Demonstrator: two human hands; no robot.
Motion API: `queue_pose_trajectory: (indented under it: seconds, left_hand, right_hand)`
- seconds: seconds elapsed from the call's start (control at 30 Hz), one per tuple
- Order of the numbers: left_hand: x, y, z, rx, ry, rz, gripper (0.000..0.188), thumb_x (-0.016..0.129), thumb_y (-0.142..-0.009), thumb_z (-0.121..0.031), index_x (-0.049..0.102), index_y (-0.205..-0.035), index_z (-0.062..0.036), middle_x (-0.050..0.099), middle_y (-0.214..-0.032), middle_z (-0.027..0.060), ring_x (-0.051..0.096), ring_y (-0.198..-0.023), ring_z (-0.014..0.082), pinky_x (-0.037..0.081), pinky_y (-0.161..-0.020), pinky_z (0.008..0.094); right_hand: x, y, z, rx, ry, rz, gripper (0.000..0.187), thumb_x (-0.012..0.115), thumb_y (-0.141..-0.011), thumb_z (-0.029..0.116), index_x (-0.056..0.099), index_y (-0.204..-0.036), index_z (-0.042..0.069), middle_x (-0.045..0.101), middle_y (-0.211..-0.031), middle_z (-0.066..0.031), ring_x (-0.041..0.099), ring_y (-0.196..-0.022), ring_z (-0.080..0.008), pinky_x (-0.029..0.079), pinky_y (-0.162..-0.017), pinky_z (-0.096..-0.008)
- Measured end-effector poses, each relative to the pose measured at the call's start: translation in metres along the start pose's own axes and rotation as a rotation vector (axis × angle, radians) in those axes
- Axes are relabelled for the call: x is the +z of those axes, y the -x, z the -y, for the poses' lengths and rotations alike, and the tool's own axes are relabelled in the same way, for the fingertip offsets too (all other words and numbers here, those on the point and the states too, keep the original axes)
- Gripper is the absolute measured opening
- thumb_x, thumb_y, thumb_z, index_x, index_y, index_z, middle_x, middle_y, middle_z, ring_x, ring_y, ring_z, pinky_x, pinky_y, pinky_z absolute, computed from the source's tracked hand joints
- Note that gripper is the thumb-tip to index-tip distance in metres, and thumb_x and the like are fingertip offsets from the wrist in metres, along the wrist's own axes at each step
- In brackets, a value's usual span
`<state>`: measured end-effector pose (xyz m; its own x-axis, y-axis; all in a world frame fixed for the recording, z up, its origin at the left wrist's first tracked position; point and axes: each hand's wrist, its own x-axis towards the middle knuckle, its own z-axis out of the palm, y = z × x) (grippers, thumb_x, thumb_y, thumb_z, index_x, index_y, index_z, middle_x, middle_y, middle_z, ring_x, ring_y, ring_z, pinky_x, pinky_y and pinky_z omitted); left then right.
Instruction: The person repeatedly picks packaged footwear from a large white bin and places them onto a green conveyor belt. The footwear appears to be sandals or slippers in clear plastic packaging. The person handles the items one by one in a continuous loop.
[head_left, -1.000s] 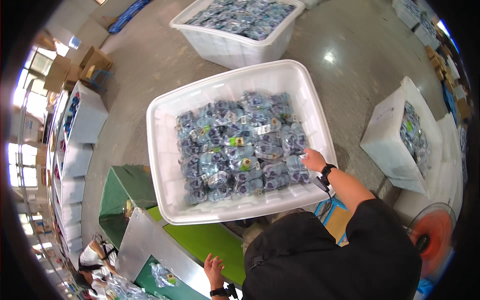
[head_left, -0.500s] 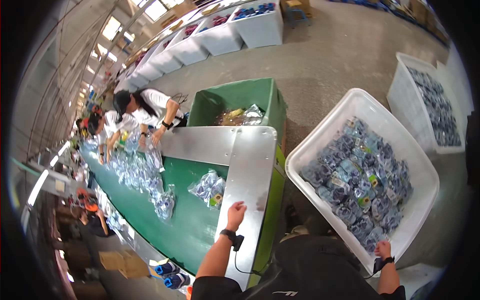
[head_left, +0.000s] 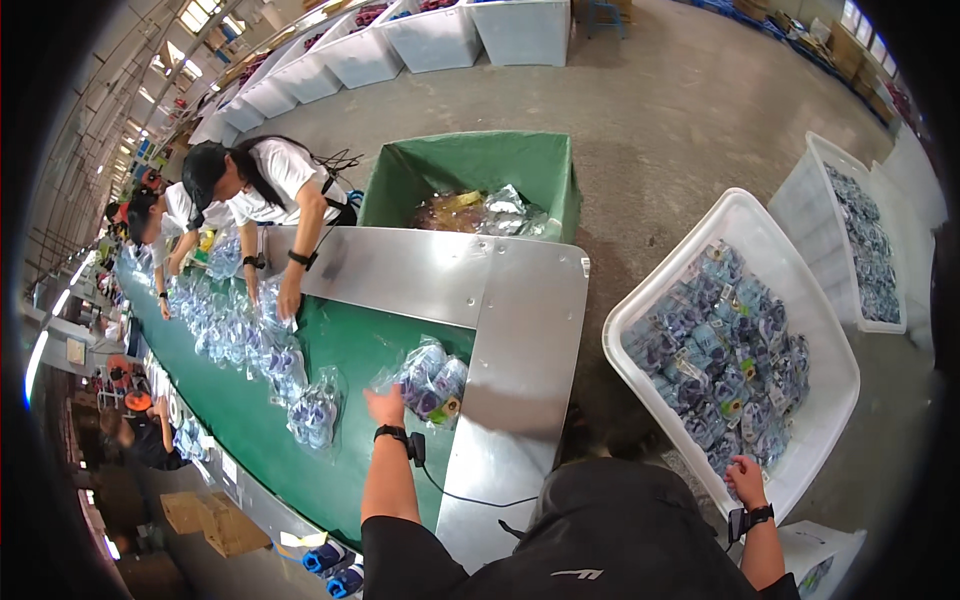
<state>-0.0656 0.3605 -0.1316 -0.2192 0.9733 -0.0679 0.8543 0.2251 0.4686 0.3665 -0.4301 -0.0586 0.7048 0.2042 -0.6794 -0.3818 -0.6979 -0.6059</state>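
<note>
My left hand (head_left: 385, 405) reaches over the green conveyor belt (head_left: 350, 345), its fingers bent and closed at the loose left edge of a clear plastic bag of shoes (head_left: 434, 383). The bag lies flat against the metal border and holds blue-purple shoes with a yellow-green tag. My right hand (head_left: 745, 482) hovers over the near end of a large white bin (head_left: 845, 385), fingers loosely curled and apart, with nothing visible in them. Many bagged shoes (head_left: 715, 345) fill the bottom of that bin. Both wrists carry black bands with small devices and cables.
Left of my hand, more bagged shoes (head_left: 313, 410) trail along the belt toward co-workers (head_left: 290, 185) handling them. A green bin (head_left: 470, 155) with plastic scraps stands behind the metal border (head_left: 520, 330). Another white bin (head_left: 815, 200) is at right; several line the back.
My left hand has moved from the metal border leftward over the belt to the bag. The right hand stays near the bin's near end. The view has shifted, and the nearest co-worker leans further forward.
</note>
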Motion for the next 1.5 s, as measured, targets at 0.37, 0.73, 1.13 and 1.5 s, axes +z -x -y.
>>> queue_pose_trajectory:
  seconds: [0.37,0.73,1.13,1.5]
  left_hand:
    - [0.034,-0.022,0.009,0.095,0.461,0.538,0.059,0.075,-0.100,-0.048,0.072,-0.114,0.0091,0.076,-0.113,0.0182,0.072,-0.103,0.0236,0.056,-0.089,0.0394]
    - [-0.076,0.047,-0.016,-0.362,0.905,0.968,0.042,0.054,-0.107,-0.033,0.060,-0.140,-0.0078,0.070,-0.132,0.0098,0.072,-0.109,0.0296,0.061,-0.089,0.0448]
    - [-0.096,0.176,-0.140,-0.545,1.161,1.273,0.055,0.046,-0.107,-0.039,0.059,-0.146,-0.0017,0.070,-0.141,0.0135,0.067,-0.128,0.0303,0.052,-0.113,0.0462]
    - [-0.066,0.364,-0.269,-0.322,0.737,1.952,0.054,0.058,-0.104,-0.036,0.060,-0.144,-0.0006,0.072,-0.132,0.0140,0.071,-0.119,0.0291,0.055,-0.107,0.0441]
  right_hand:
    - [0.021,0.032,0.014,0.162,0.033,-0.027,0.038,0.072,-0.098,0.017,0.064,-0.130,-0.003,0.074,-0.093,-0.0094,0.075,-0.077,-0.0166,0.059,-0.061,-0.0302]
    - [0.034,-0.002,0.060,-0.044,0.077,0.032,0.039,0.072,-0.098,0.016,0.064,-0.131,-0.004,0.074,-0.094,-0.0066,0.073,-0.077,-0.0150,0.057,-0.065,-0.0303]
    - [0.066,0.033,0.195,-0.299,-0.024,0.244,0.039,0.070,-0.102,0.014,0.065,-0.136,-0.002,0.073,-0.107,-0.0061,0.071,-0.095,-0.0128,0.058,-0.086,-0.0292]
    - [0.054,0.033,0.227,-0.234,-0.663,0.668,0.048,0.063,-0.111,0.034,0.062,-0.146,0.002,0.070,-0.132,-0.0100,0.069,-0.113,-0.0160,0.058,-0.098,-0.0352]
